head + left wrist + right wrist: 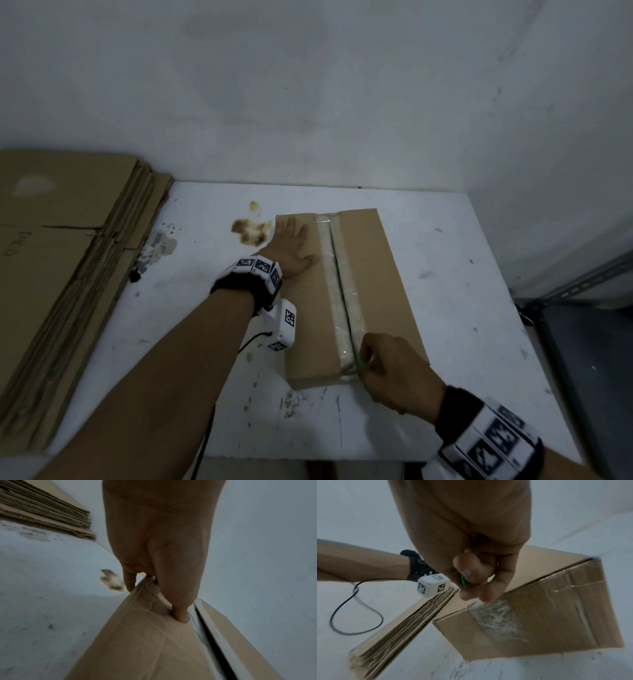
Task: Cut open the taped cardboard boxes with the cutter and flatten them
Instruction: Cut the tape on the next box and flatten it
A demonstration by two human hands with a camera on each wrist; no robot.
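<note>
A long brown cardboard box lies on the white table, with clear tape along its top seam, and a dark slit runs down that seam. My left hand lies flat on the box's far left part, fingers spread, pressing it down. At the near end of the seam my right hand grips a green cutter; only a sliver of green shows between its curled fingers. Crumpled tape covers the box's near end face.
A thick stack of flattened cardboard lies at the left of the table, reaching the wall. Brown stains mark the table beside the box. A grey metal shelf stands to the right. A black cable trails from my left wrist.
</note>
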